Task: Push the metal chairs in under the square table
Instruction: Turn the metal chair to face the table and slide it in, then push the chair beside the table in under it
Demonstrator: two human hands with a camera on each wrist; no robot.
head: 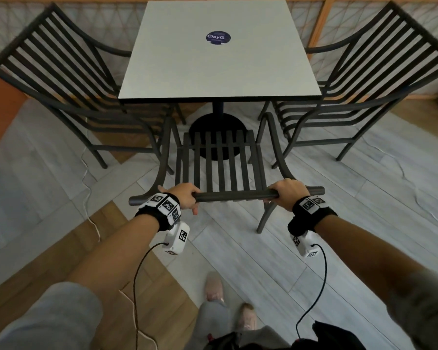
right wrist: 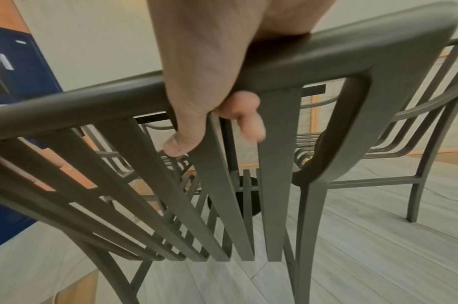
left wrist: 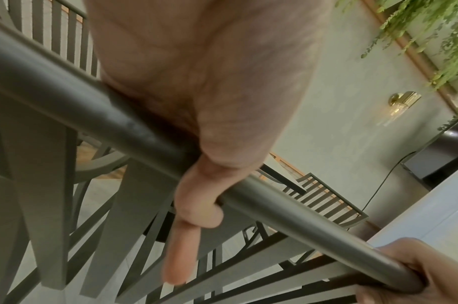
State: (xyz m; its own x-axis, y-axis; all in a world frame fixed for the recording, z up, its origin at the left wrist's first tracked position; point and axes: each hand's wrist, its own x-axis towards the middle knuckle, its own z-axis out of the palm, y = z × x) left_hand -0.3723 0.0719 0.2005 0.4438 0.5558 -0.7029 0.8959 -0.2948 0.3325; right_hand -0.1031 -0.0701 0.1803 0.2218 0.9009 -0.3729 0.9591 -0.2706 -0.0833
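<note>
A dark metal slatted chair (head: 223, 162) stands in front of me, its seat just short of the near edge of the square white table (head: 213, 72). My left hand (head: 185, 197) grips the left part of the chair's top rail (head: 235, 195), fingers curled over it. My right hand (head: 287, 194) grips the same rail further right. In the left wrist view the left hand (left wrist: 196, 144) wraps the rail (left wrist: 287, 207), one finger hanging straight down. In the right wrist view the right hand (right wrist: 210, 82) curls over the rail (right wrist: 339, 51). Two more metal chairs, the left chair (head: 68, 79) and the right chair (head: 369, 79), sit tucked at the table's sides.
The table's black round pedestal base (head: 218, 130) stands under the top, behind the chair seat. A white cable (head: 89, 188) trails over the floor at the left. My feet (head: 214, 286) are behind the chair on the pale plank floor. A netted wooden partition (head: 324, 24) runs behind the table.
</note>
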